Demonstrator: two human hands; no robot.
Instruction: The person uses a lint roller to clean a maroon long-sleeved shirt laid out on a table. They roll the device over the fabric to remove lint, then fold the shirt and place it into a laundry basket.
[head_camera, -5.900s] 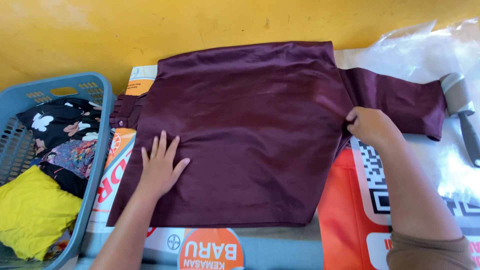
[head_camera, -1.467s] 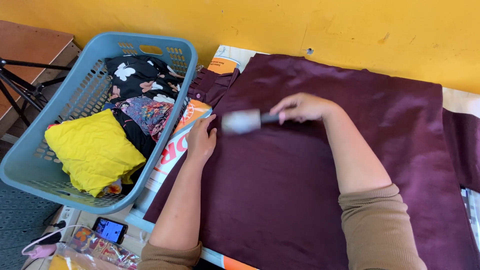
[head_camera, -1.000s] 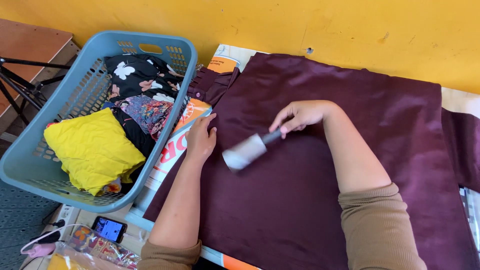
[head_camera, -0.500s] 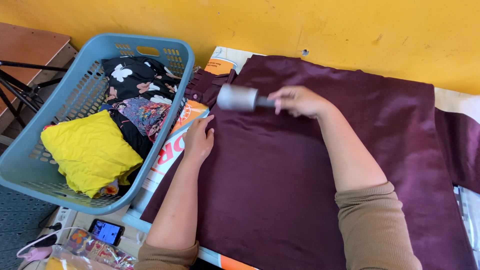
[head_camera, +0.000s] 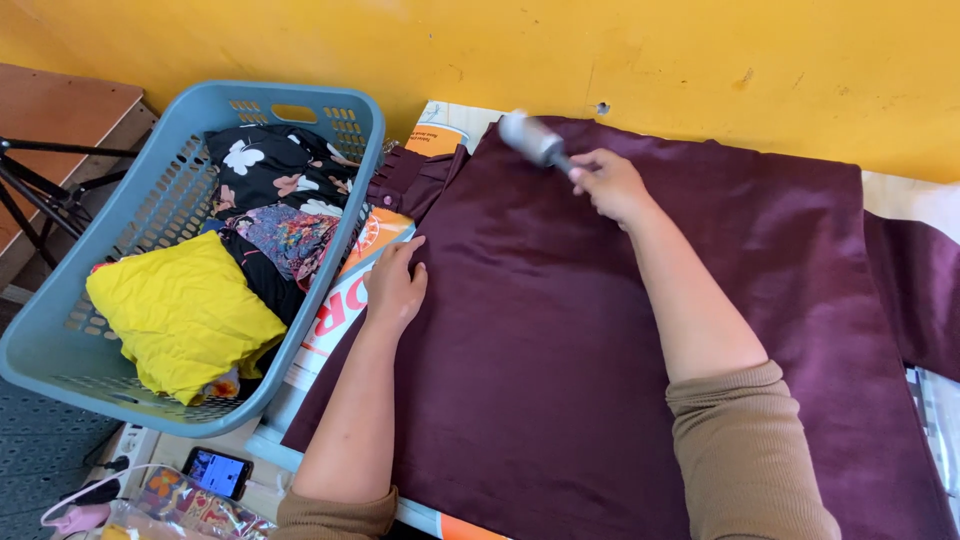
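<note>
A blue laundry basket (head_camera: 60, 330) stands left of the surface (head_camera: 345, 315), holding a folded yellow cloth (head_camera: 180, 315) and dark floral garments (head_camera: 270, 185). A phone (head_camera: 217, 472) lies on the floor below it, and a yellow wall (head_camera: 700, 60) runs behind. A maroon garment (head_camera: 560, 340) lies spread flat over the surface, its sleeve (head_camera: 920, 290) trailing off to the right.

The left hand (head_camera: 395, 285) lies flat, fingers loosely together, pressing the garment's left edge. The right hand (head_camera: 610, 185) is curled around the dark handle of a lint roller (head_camera: 530, 138), whose grey head rests at the garment's far left corner.

The roller head is blurred, and the garment's near edge is cut off by the frame.
</note>
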